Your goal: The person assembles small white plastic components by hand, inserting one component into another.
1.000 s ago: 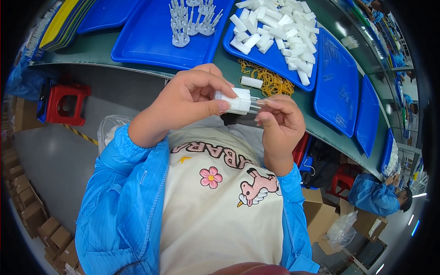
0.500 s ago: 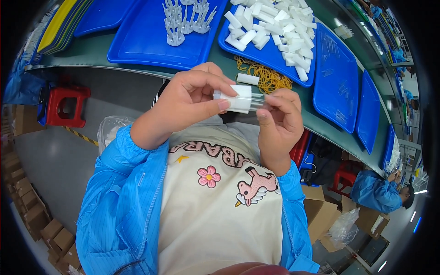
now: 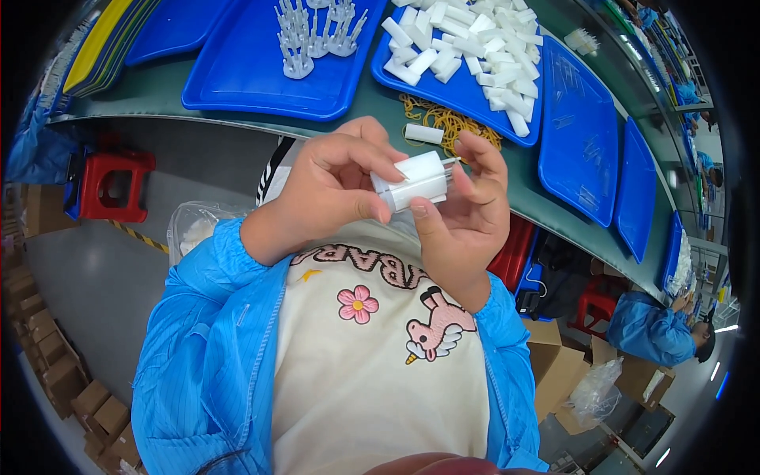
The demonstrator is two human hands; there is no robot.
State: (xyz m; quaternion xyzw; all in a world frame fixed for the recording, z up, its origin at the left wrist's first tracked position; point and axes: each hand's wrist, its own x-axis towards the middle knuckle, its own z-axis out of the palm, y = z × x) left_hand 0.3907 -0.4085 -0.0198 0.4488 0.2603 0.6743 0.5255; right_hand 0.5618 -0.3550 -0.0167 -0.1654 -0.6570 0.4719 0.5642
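Above the wearer's blue jacket point(image 3: 198, 340), a pronged piece flanked with white blocks point(image 3: 417, 182) sits between two bare hands just short of a green worktable point(image 3: 522, 178). The left hand point(image 3: 328, 182) pinches its base end between thumb below and fingers above, apparently to steady it; the right hand point(image 3: 475, 206) curls loosely about the pin end, thumb at a block's edge. A single white block point(image 3: 423, 133) lies beside yellow rubber bands point(image 3: 459, 131), seemingly kept within easy reach. Beyond, a blue tray piled with loose white blocks point(image 3: 503, 47) stands near another holding upright pronged pieces point(image 3: 297, 55), likely sorted by kind. Far right, a co-worker point(image 3: 657, 328) in blue sits bent. The right fingers mask most pins, so whether they grip is impossible to tell; the upper frame cuts off the trays.
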